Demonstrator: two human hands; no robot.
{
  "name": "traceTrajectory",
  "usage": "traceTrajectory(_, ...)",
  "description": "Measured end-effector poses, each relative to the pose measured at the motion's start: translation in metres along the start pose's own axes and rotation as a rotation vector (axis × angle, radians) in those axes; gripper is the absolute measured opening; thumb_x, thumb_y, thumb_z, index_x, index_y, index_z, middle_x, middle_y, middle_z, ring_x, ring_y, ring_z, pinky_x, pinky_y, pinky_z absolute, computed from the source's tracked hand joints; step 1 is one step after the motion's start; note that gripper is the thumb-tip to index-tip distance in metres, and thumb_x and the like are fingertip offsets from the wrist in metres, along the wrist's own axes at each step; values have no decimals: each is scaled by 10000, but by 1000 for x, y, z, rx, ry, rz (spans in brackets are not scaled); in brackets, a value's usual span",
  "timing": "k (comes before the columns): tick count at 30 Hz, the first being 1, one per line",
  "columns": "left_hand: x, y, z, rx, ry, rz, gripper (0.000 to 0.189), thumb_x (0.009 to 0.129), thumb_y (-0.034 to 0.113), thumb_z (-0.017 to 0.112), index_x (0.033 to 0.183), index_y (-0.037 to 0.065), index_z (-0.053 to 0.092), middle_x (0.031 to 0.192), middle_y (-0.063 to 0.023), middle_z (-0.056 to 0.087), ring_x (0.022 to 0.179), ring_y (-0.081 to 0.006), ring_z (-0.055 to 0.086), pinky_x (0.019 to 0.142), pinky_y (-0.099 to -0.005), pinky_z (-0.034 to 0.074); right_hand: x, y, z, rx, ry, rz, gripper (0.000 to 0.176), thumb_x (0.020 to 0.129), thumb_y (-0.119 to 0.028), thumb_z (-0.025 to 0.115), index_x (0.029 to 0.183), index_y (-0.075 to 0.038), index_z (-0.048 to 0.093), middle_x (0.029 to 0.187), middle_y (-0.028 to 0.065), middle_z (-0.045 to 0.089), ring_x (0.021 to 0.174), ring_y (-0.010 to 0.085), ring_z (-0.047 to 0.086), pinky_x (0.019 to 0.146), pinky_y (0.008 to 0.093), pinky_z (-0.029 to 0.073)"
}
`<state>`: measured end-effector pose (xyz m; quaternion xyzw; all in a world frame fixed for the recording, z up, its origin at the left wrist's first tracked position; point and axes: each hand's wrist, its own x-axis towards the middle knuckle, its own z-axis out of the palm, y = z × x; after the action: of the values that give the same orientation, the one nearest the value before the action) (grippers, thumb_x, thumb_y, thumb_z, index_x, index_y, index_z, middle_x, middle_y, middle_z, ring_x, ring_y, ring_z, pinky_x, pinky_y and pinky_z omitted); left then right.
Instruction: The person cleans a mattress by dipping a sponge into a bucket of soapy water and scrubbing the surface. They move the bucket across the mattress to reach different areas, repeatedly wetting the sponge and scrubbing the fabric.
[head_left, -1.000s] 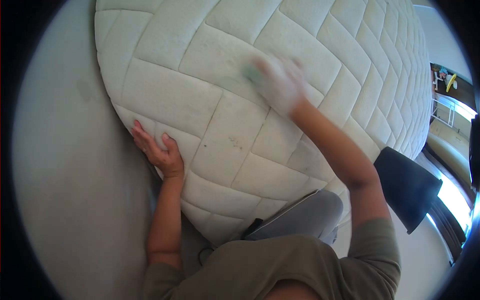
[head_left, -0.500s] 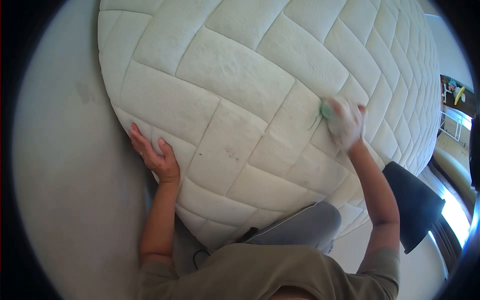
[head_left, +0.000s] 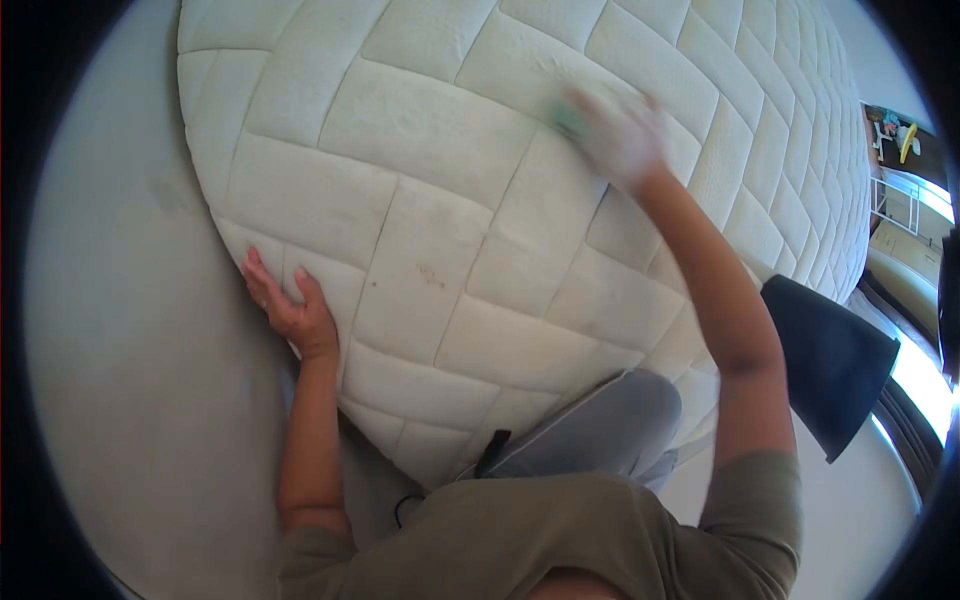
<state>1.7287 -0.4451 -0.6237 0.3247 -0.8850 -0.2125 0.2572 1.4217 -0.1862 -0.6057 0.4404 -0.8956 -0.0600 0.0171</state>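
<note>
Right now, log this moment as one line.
left hand: open, pressed on mattress edge | right hand: motion-blurred, holding green item against mattress top | mattress: white quilted, small dark spots

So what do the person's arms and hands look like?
The left arm and right arm are bare below short olive-green sleeves. The left hand is bare. The right hand is blurred and looks covered in something white, maybe a glove.

Grey floor point(head_left: 130, 350), dark cloth point(head_left: 830, 365) rt, bright window light point(head_left: 925, 385) far rt
</note>
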Motion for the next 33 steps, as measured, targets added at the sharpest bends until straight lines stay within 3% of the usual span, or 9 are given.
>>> traceTrajectory(5, 1, 0, 10, 57, 17, 9, 571, 850, 91, 440, 1343, -44, 187, 1359, -176, 316, 1267, -349, 254, 1051, -396, 187, -74, 62, -14, 159, 70, 140, 335, 684, -150, 601, 1015, -163, 551, 945, 18, 599, 924, 215, 546, 798, 425, 326)
traceTrajectory(6, 0, 0, 12, 57, 24, 10, 582, 837, 98, 451, 1337, -57, 195, 1351, -185, 328, 1254, -370, 265, 1043, -414, 188, -43, 59, 3, 243, 282, 33, 317, 699, -173, 606, 1010, -151, 549, 889, 12, 594, 872, 224, 551, 785, 406, 330)
traceTrajectory(8, 2, -6, 11, 65, 42, 21, 595, 824, 104, 461, 1331, -69, 204, 1342, -195, 340, 1241, -392, 277, 1035, -433, 189, 63, 0, -39, 281, -159, 243, 338, 796, -317, 535, 1075, -126, 533, 896, 58, 607, 876, 231, 558, 838, 398, 355)
traceTrajectory(10, 0, -5, 12, 62, 44, 29, 596, 820, 112, 466, 1327, -68, 210, 1336, -199, 346, 1244, -394, 269, 1037, -440, 180, 139, -19, -3, 119, 253, 29, 380, 805, -331, 509, 1135, -142, 500, 909, 82, 599, 877, 234, 552, 834, 399, 356)
traceTrajectory(13, 1, -7, 8, 145, 37, 73, 579, 836, 120, 467, 1325, -58, 214, 1343, -187, 337, 1243, -383, 274, 1036, -434, 193, 191, -56, -29, 426, 147, -33, 466, 893, -391, 299, 1208, -94, 472, 1223, 177, 470, 1114, 295, 459, 955, 484, 280)
traceTrajectory(15, 5, -6, 3, 141, 33, 45, 594, 820, 125, 474, 1321, -66, 218, 1333, -199, 344, 1243, -388, 272, 1036, -444, 183, 163, -44, 5, 63, 390, -38, 441, 810, -367, 477, 1217, -196, 451, 1092, 100, 569, 1003, 252, 531, 894, 449, 328)
traceTrajectory(16, 3, -6, 1, 125, 4, 27, 610, 804, 130, 481, 1318, -74, 221, 1324, -212, 352, 1242, -394, 270, 1036, -455, 173, 132, -33, -31, 133, -111, 23, 473, 805, -372, 485, 1234, -177, 439, 1165, 73, 545, 1086, 250, 488, 928, 477, 296)
traceTrajectory(22, 6, -3, 5, 60, 3, -17, 608, 811, 146, 459, 1321, -76, 212, 1322, -231, 345, 1238, -411, 266, 1035, -472, 159, -84, 27, -11, 327, 143, -92, 411, 619, -136, 630, 1021, -175, 551, 966, 49, 597, 887, 234, 536, 817, 415, 332)
traceTrajectory(33, 9, -16, 6, 1, -50, -14, 607, 855, 180, 413, 1339, -77, 151, 1349, -248, 289, 1264, -408, 224, 1045, -453, 137, 218, -260, -34, 391, 385, -325, 224, 809, -227, 426, 989, -153, 537, 795, 71, 564, 817, 233, 543, 752, 433, 368)
